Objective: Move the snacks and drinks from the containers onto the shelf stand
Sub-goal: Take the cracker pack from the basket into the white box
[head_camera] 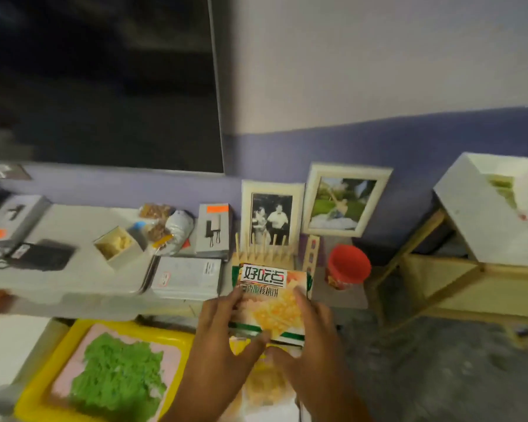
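left of the hands, a yellow bin (40,388) holds a pink-and-green packet (116,379). left hand (223,327) and right hand (311,330) clasp an orange-and-green biscuit box (272,303) from either side.

The cracker box (272,295) is a flat rectangular carton with a green-and-white border, a white label panel bearing large dark characters near its far edge, and a picture of golden square crackers across its face. It lies tilted, printed face up, with its far edge touching the base of the wooden rack (261,254). The rack is a pale wooden stand with a row of upright dowels, set on the table just in front of two framed photographs. A yellow container (43,388) sits lower left, holding a pink packet (116,370) with a green picture, lying flat. A red-lidded cup (346,266) stands just right of the rack.
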{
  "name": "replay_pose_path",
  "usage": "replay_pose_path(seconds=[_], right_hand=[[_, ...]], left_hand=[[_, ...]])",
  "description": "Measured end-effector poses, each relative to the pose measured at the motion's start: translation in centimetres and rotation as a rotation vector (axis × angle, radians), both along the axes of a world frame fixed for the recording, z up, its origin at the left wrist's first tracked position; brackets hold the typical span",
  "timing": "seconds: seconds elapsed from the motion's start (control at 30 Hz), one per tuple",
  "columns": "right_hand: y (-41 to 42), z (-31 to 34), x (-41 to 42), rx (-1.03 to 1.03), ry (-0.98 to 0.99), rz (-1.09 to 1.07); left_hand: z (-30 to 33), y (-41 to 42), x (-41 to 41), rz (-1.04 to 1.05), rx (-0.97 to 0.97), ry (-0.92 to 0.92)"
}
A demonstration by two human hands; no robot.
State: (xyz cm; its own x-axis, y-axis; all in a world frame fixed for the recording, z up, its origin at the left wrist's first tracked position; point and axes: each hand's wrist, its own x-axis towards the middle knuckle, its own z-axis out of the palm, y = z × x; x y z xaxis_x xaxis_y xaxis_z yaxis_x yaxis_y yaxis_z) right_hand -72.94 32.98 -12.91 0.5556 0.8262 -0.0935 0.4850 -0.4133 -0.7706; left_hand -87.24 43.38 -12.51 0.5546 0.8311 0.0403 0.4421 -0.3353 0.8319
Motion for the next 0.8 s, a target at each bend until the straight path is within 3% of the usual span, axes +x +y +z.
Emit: replay_pose_path(seconds=[0.2,0.37,0.8], right_hand=[[-6.0,17.4,5.4,0.113,-0.161,-0.154],[-13.8,24.8,12.2,0.250,-0.136,-0.203],[-34.8,27.7,33.4,0.255,-0.119,-0.303]], left_hand=[[16.7,-3.2,5.8,-0.176,0.118,-0.163],[24.7,-8.3,13.1,-0.324,0.041,-0.249],[27.6,-27.4,36.6,-0.548,0.069,-0.239]])
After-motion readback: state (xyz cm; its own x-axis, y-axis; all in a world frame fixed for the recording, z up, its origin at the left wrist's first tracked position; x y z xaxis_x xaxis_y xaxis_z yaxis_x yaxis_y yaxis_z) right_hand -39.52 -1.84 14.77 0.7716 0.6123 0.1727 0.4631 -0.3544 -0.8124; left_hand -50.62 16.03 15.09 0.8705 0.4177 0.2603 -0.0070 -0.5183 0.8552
